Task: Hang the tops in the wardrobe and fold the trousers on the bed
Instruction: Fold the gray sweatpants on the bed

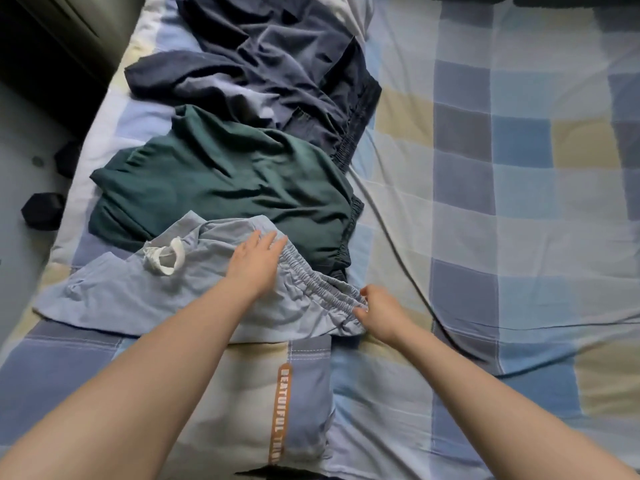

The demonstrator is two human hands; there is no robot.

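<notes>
Your light blue trousers [145,292] lie at lower left of centre on the checked bed [485,237]. Your left hand [254,263] presses flat on them; your right hand [377,310] pinches the waistband [322,282]. Green trousers [221,188] lie just above.

Three garments lie in a row up the left side of the bed [485,202]: shorts [145,292] nearest, another garment [221,181] behind and partly under them, trousers [263,64] farthest. A pillow [242,393] lies before the shorts, perhaps touching them.
</notes>
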